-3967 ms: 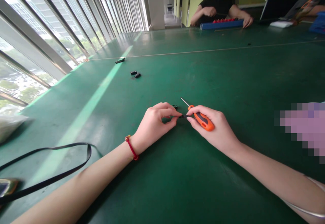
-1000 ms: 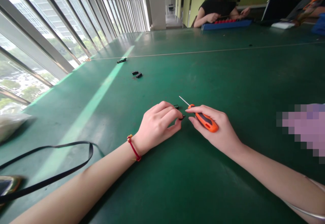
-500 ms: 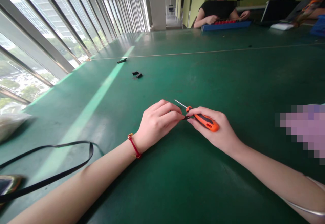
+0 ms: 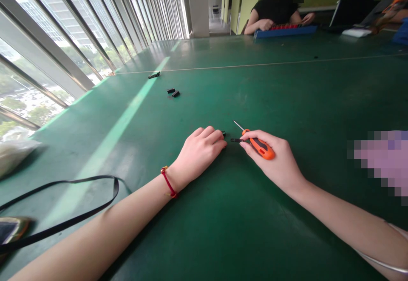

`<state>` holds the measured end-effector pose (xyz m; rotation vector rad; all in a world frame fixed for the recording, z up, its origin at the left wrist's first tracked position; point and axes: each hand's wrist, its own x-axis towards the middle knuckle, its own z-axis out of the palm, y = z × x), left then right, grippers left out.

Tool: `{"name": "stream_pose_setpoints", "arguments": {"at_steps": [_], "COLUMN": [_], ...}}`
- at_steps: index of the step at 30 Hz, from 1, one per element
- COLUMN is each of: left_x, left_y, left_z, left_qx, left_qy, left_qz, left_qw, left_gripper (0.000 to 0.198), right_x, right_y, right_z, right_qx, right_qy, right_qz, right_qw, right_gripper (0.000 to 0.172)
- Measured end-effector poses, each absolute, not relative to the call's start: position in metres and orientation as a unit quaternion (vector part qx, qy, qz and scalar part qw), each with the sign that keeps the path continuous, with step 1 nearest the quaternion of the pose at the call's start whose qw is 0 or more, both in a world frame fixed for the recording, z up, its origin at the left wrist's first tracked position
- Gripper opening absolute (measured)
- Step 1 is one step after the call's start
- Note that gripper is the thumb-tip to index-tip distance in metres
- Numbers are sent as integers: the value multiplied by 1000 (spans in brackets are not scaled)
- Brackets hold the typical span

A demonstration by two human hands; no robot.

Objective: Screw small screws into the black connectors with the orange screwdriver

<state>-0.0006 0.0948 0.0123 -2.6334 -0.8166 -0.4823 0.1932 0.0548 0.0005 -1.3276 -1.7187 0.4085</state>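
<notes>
My left hand (image 4: 200, 150) lies knuckles-up on the green table (image 4: 223, 230), fingers curled and pressed together. Its fingertips reach a small black part (image 4: 223, 133); whether they grip it is hidden. My right hand (image 4: 274, 160) is closed around an orange-and-black screwdriver (image 4: 260, 147), whose thin metal shaft (image 4: 237, 125) points away to the upper left. A second small black part (image 4: 236, 140) sticks out at this hand's thumb and fingertip, between the two hands.
Further off lie two black parts (image 4: 174, 92) and a longer black piece (image 4: 154, 75). A black strap (image 4: 79, 213) loops at the near left beside a white bag (image 4: 14, 152). Across the table a person (image 4: 276, 11) works at a blue tray (image 4: 285, 30). Windows run along the left.
My hands have come apart. The left hand let go of the black part and shifted up to the other one. The right hand moved right with the screwdriver and the part.
</notes>
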Motion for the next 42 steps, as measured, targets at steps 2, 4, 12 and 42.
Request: {"name": "stream_pose_setpoints", "arguments": {"at_steps": [2,4,12,42], "left_x": [1,3,6,3], "left_y": [94,94,92,88], "left_z": [13,14,15,20], "left_qx": [-929,-928,-883,-886], "left_qy": [-290,-298,-377,-333], "left_qz": [-147,-128,-277,-323], "left_qw": [179,182,-25,-7], "left_gripper": [21,21,10,17], "right_x": [193,193,193,193], "right_y": [54,54,53,53], "right_z": [0,0,1,1], "right_qx": [-534,-533,-533,-512], "right_qy": [-699,-703,-718,-719], "right_qz": [160,155,141,170], "right_qw": [447,445,425,439], "right_gripper": [8,8,7,6]}}
